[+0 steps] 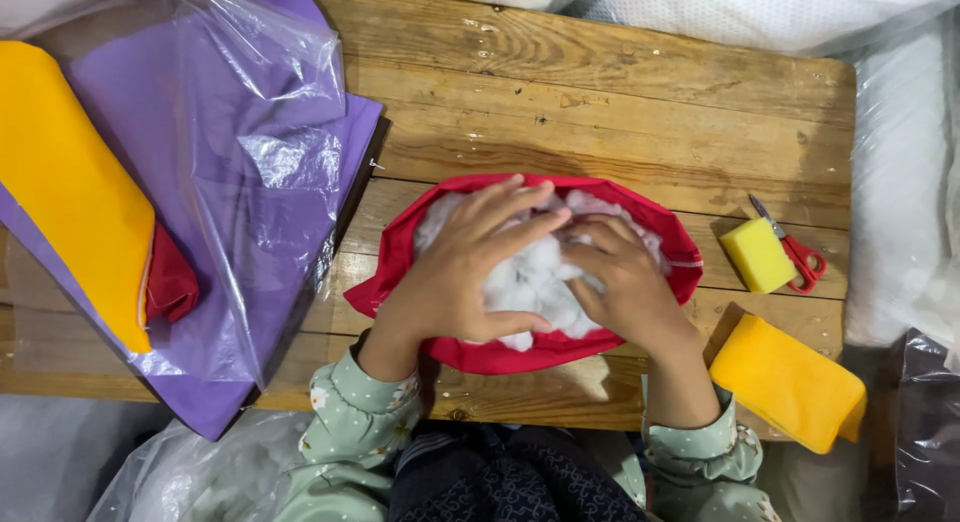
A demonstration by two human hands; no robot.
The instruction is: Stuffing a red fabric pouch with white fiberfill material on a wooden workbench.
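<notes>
Both hands flat on the white stuffing point(535, 272), neither closed around anything: my left hand point(462, 272) has fingers spread wide and palm pressing down, my right hand point(625, 282) has fingers loosely curled on the fluff, and the fingertips of the two meet near the top of the wad. Stuffing sits inside one red felt piece point(400, 247), its edge turned up around the fluff like a shallow pouch; using that as the landmark. Count: one pair of red-handled scissors point(800, 257) to its right, touching one small yellow sponge block point(757, 254). One folded yellow felt piece point(785, 382) to its lower right, hanging off the table edge. To its left, one clear plastic bag point(270, 152) over purple felt sheets point(215, 102); can't tell how many sheets. Further left, one large yellow felt roll point(70, 182) with a bit of red felt point(170, 282) tucked under it. Surface is one rough wooden plank table point(600, 92), boards worn and knotted. Above and right of the landmark, white padded material under clear plastic point(900, 182) crowds the table edges. Below it, my green dotted sleeves point(350, 422) and dark patterned lap.
</notes>
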